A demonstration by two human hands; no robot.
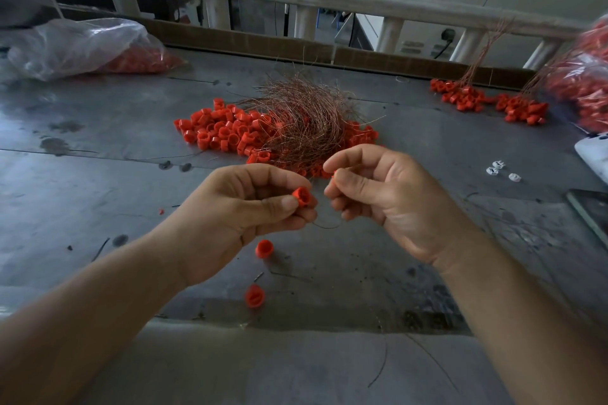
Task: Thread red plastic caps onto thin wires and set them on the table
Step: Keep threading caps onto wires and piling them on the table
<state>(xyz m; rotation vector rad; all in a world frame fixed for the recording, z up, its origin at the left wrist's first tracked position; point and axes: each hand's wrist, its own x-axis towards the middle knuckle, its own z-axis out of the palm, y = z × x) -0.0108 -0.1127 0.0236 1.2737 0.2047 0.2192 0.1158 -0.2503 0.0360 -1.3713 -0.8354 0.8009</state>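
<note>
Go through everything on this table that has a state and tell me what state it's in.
left hand, pinching a red cap
right hand, fingers curled, pinching the thin wire
thin wire, slack, curving between the hands
loose caps, heaped, unthreaded
wire bundle, tangled, lying on the heap
threaded bunches, set down at far right
plastic bag, on its side, caps inside

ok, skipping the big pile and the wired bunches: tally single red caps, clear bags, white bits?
Red plastic cap in the left hand: 1
Single red plastic caps on the grey table: 2
Clear plastic bags of red caps: 2
Small white pieces: 3
Total: 8
</note>
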